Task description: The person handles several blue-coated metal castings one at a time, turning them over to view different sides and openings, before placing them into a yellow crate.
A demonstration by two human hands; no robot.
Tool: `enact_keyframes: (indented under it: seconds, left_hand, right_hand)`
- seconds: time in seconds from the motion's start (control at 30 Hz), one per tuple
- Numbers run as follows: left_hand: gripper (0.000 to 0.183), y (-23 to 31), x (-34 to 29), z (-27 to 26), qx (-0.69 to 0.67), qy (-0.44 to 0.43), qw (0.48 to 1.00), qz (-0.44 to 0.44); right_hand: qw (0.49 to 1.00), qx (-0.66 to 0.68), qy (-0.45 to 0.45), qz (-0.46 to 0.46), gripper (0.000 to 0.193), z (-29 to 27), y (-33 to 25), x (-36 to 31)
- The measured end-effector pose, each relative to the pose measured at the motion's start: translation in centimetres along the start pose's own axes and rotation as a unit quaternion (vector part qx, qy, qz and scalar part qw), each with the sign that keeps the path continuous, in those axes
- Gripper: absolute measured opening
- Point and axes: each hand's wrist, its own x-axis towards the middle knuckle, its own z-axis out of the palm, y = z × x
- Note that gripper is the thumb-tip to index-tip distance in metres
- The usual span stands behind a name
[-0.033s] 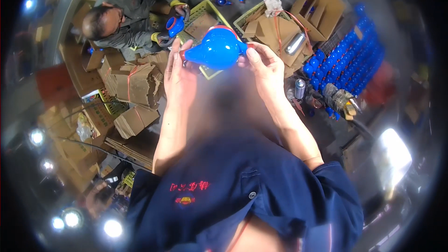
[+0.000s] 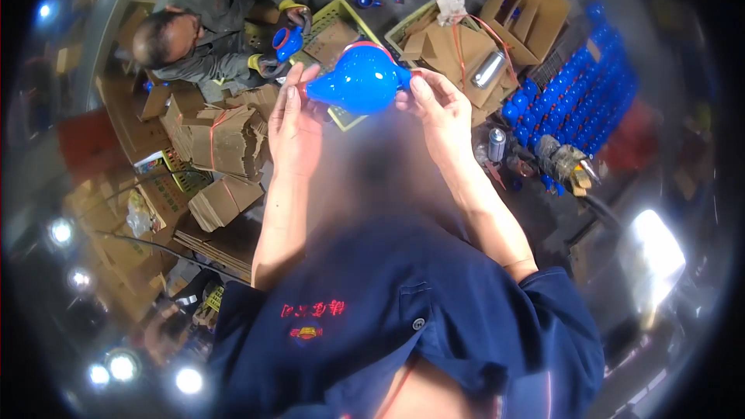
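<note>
Between my two hands is a glossy blue valve body, bulbous in the middle, with red-rimmed ends and a red rim at its top. My left hand pinches the tapered left end, thumb and fingers around its red rim. At the other side my right hand grips the short right neck, thumb in front and fingers behind. The piece is held up in the air, clear of the floor. Its underside and far face are hidden from me.
At far left a co-worker in yellow-cuffed gloves holds a similar blue piece. Yellow crates, an open carton and flattened cardboard lie around. Rows of blue parts cover the right side, near a spray can.
</note>
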Motion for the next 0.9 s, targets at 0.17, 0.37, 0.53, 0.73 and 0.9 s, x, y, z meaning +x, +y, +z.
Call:
enact_keyframes:
  seconds: [0.17, 0.37, 0.53, 0.73, 0.9]
  left_hand:
    - [0.038, -0.6, 1.0, 1.0, 0.069, -0.013, 0.998, -0.004]
    - [0.032, -2.0, 2.9, 0.6, 0.064, 0.028, 0.996, -0.053]
    - [0.029, -2.6, 4.7, -0.5, 0.103, 0.015, 0.993, -0.049]
    - [0.031, -2.1, 7.4, 0.0, 0.258, -0.037, 0.964, -0.044]
    - [0.027, -3.5, 9.8, -0.3, 0.365, -0.154, 0.911, -0.114]
  right_hand:
    - [0.997, 0.032, 0.049, 0.045, 0.032, -2.2, 0.1, 0.9]
    - [0.994, 0.042, 0.084, 0.059, 0.027, -2.2, 0.5, 1.4]
    - [0.989, 0.029, 0.108, 0.095, 0.029, -3.0, 2.1, 2.6]
    - [0.989, -0.135, -0.010, 0.055, 0.051, -6.0, 2.6, 3.8]
    - [0.904, -0.393, -0.161, -0.050, 0.081, -5.3, 3.1, 4.7]
